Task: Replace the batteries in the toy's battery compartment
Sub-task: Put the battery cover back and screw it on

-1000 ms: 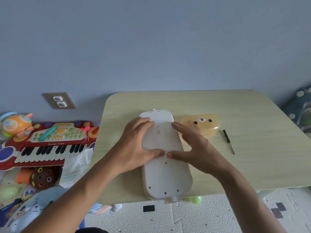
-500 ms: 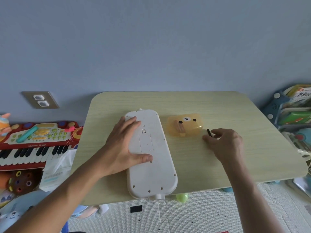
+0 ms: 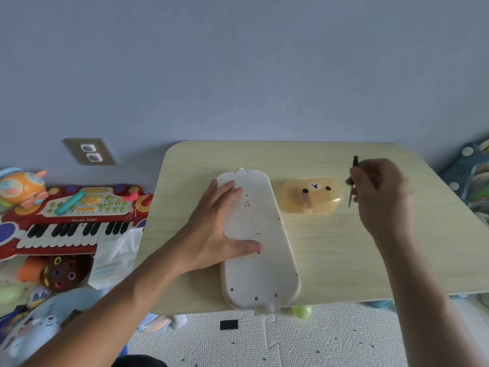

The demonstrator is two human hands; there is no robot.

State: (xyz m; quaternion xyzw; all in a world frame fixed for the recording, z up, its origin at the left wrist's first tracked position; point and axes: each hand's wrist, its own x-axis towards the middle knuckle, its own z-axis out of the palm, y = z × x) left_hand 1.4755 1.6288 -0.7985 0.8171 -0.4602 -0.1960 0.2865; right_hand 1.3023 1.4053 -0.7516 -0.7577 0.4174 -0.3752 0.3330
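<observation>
On smooth oblong toy (image 3: pixel 258 242): flat left hand (image 3: pixel 215 229).

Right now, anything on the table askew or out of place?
One thing: the white toy lies face-down and skewed, its near end and tab hanging over the table edge. The left hand presses it flat; the right hand holds the screwdriver. Nothing looks spilled or damaged.

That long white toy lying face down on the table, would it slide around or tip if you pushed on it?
Probably stiff: the white toy looks like a hard plastic shell. It lies flat, so tipping seems unlikely, though its near end overhangs the table edge. It might slide on the smooth top; the left hand rests flat on it.
</observation>
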